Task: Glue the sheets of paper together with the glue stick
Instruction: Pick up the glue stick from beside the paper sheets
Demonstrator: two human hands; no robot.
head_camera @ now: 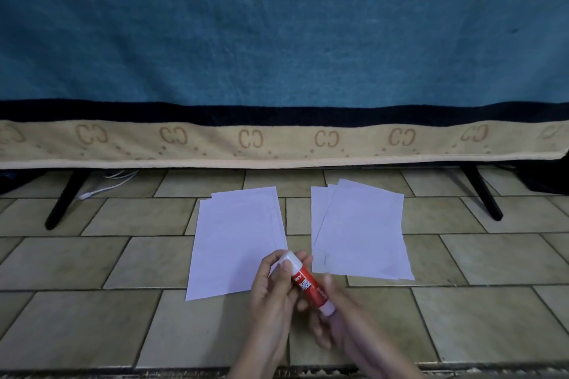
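- The glue stick point(308, 282) was held just above the tiled floor point(92, 255), in front of the two piles of paper and near the person.
- The left hand point(271, 283) had its fingers curled round the white cap end, the thumb pressed on the cap.
- The right hand point(331, 317) was closed on the lower red part of the tube, near the white base.
- The cap looked to be on still, so I judged the stick was only being opened.
- The left pile of paper point(237, 240) and the right pile of paper point(360, 231) lay flat, close together but not touching.
- No glue showed on any sheet; spreading, joining and pressing all seemed left to do.
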